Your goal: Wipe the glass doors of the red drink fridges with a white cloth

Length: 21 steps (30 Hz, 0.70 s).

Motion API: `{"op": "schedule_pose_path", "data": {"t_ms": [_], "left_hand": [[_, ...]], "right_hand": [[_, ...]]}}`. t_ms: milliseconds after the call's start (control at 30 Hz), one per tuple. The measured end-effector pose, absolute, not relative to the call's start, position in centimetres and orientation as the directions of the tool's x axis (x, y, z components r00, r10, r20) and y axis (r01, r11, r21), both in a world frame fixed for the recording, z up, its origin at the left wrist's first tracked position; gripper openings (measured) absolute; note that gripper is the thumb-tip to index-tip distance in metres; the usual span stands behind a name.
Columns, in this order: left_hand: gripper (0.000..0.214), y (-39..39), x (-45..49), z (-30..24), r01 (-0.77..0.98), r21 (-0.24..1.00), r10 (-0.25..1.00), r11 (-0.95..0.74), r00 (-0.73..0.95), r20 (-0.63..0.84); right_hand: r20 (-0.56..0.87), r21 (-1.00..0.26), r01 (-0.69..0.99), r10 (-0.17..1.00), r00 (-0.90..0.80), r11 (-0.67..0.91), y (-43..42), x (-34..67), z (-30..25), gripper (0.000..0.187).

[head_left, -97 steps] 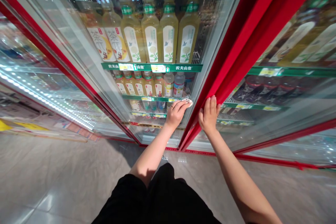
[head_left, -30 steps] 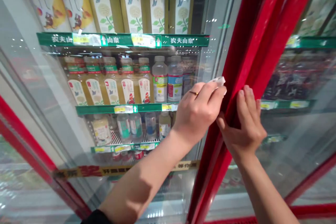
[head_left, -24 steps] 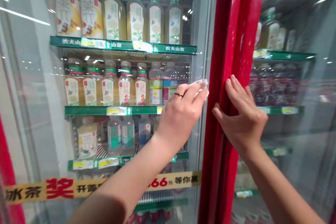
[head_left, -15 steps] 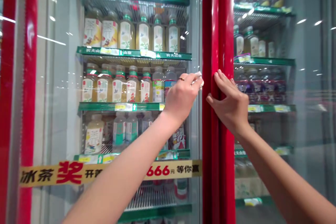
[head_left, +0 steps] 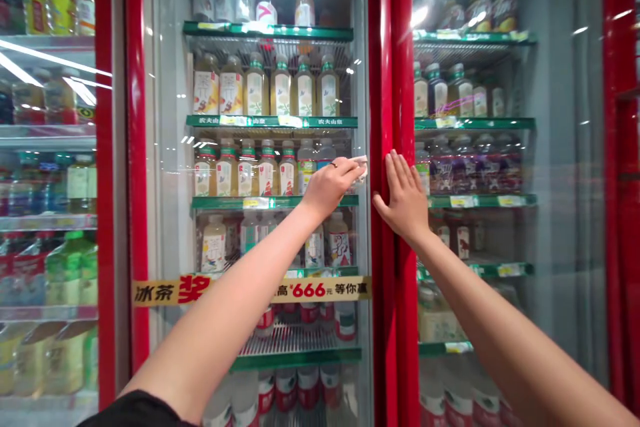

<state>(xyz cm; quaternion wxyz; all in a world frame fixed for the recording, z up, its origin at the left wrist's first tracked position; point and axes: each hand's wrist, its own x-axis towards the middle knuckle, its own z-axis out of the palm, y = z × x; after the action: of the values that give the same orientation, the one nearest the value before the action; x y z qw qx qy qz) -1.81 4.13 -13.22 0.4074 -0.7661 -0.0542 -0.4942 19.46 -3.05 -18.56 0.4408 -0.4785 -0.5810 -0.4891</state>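
Note:
My left hand (head_left: pixel 330 187) is closed round a small white wipe (head_left: pixel 361 167) and presses it against the glass door (head_left: pixel 170 213) of a drinks cooler, close to the door's right edge. A ring shows on one finger. My right hand (head_left: pixel 404 193) lies flat with fingers stretched out on the red door frame (head_left: pixel 387 73) between two cooler doors, just right of the wipe. Both arms reach forward at about chest height.
Behind the glass, green-edged shelves (head_left: pixel 273 121) carry rows of tea and water bottles. A yellow banner with red characters (head_left: pixel 165 291) runs across the lower door. A second cooler door (head_left: pixel 500 213) stands to the right, another cooler (head_left: pixel 45 180) to the left.
The view has risen from the lower door and floor to face the cooler squarely. Both hands have moved up the door and frame; the right hand's fingers have gone from curled round the frame's edge to flat.

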Motion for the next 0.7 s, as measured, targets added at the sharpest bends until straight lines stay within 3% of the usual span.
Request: {"op": "schedule_pose_path", "data": {"t_ms": [200,267,367,433,600,700], "left_hand": [[0.063,5.1,-0.6,-12.7,0.54,-0.378,-0.233,-0.752,0.319,0.919],[0.064,5.1,0.6,-13.7,0.528,-0.419,-0.252,-0.739,0.36,0.898],[0.058,5.2,0.6,-14.8,0.438,-0.624,-0.353,-0.647,0.554,0.754],[0.057,5.7,-0.8,-14.0,0.411,-0.696,-0.396,-0.589,0.604,0.692],[0.072,7.2,-4.4,-9.0,0.464,-0.623,-0.394,-0.63,0.5,0.771],[0.069,7.1,-3.9,-8.3,0.451,-0.573,-0.351,-0.685,0.484,0.801]], "right_hand": [[0.977,0.138,0.99,0.159,-0.139,0.016,-2.8,19.2,-18.7,0.101],[0.978,0.14,0.99,0.154,-0.141,0.02,-2.7,19.3,-18.7,0.1],[0.982,0.136,0.99,0.125,-0.141,0.044,-2.8,19.4,-18.7,0.099],[0.982,0.14,0.988,0.114,-0.148,0.07,-3.0,19.4,-18.8,0.099],[0.981,0.125,0.986,0.136,-0.14,0.114,-3.8,19.2,-18.9,0.098],[0.982,0.09,0.988,0.154,-0.108,0.122,-4.1,18.9,-18.8,0.1]]}}
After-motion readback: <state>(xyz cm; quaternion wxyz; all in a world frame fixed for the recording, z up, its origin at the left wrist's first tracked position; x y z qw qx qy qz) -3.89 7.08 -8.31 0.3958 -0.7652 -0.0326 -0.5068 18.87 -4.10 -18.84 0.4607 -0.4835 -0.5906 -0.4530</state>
